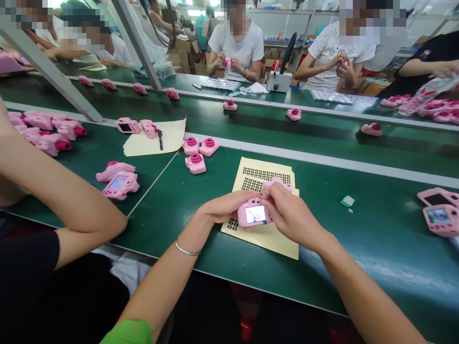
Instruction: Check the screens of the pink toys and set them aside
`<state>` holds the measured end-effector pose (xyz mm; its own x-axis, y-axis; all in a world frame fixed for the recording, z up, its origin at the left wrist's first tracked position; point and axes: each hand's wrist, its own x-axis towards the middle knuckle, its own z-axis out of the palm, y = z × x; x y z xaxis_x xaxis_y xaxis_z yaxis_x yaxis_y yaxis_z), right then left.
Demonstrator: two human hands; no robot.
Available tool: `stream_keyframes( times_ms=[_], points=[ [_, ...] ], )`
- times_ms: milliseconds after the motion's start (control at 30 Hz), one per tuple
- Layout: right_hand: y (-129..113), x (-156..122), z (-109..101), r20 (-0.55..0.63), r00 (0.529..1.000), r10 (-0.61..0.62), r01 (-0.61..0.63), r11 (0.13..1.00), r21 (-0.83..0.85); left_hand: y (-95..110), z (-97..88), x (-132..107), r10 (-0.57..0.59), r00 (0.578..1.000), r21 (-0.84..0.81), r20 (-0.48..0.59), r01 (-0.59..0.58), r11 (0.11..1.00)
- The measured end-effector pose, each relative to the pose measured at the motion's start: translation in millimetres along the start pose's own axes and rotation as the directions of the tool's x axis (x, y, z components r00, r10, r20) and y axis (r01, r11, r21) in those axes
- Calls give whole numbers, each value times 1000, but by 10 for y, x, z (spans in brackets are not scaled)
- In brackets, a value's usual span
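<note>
Pink toy camera (255,213) gripped between both hands just above a yellow paper sheet (278,246), screen facing up and lit with a small colourful picture. Body is smooth moulded plastic with rounded corners. Left hand (225,206) curls around the near-left end, silver bangle (187,248) on the wrist, green sleeve (127,333) higher up the arm. Right hand (292,215) wraps the opposite end, fingers (274,200) bent over the top edge.

Sheet printed in neat rows of small black marks; second pink plastic piece (276,184) lies on it, just behind the held camera, touching the right hand.

Table (380,253) has a smooth green surface edged by a pale strip. Three pink cameras with round magenta lenses (196,164) sit grouped beyond the sheet. Two more, with rectangular screens (437,212), lie at the right edge. Small mint-green scrap (347,201) lies between. Co-worker's bare forearm (60,191) and black sleeve (28,258) occupy the left.
</note>
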<state>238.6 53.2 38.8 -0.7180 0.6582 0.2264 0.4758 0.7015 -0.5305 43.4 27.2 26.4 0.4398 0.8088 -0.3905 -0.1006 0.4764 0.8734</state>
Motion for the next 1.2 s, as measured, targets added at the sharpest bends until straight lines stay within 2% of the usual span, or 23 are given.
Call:
stream_keyframes(
  times_ms=[167,500,633,733,800,867,900,967,1033,1067,1133,1200],
  points=[
    [-47,27,-30,43,999,20,-15,994,-107,-16,-3,43,-7,996,22,-85,9,1000],
    [-103,59,-43,112,991,76,-52,978,-203,-55,28,76,-4,995,77,-100,12,997],
    [-139,61,-31,97,992,84,-54,958,-280,-35,64,79,-2,992,72,-129,11,997],
    [-170,53,6,35,994,103,-89,956,-279,-33,88,81,49,988,119,-149,-31,992],
    [-169,37,43,-62,988,142,-151,973,-176,-37,105,63,106,977,205,-185,-67,977],
    [-140,17,79,-156,958,242,-243,970,10,-38,129,25,164,962,286,-220,-97,953],
    [-116,7,92,-156,939,307,-288,949,132,-37,145,1,184,958,307,-222,-110,945],
    [-59,-16,110,-18,911,412,-371,839,399,-29,186,-54,215,953,305,-214,-144,941],
    [-9,-43,118,178,897,405,-426,679,598,-21,237,-110,237,947,250,-216,-181,951],
    [7,-58,119,228,895,383,-432,618,657,-19,266,-136,242,946,221,-213,-194,956],
    [18,-89,117,213,904,370,-403,575,712,-25,323,-179,253,947,190,-196,-216,958],
    [6,-117,109,150,917,369,-356,588,727,-47,376,-202,283,943,192,-176,-249,949]
  ],
)
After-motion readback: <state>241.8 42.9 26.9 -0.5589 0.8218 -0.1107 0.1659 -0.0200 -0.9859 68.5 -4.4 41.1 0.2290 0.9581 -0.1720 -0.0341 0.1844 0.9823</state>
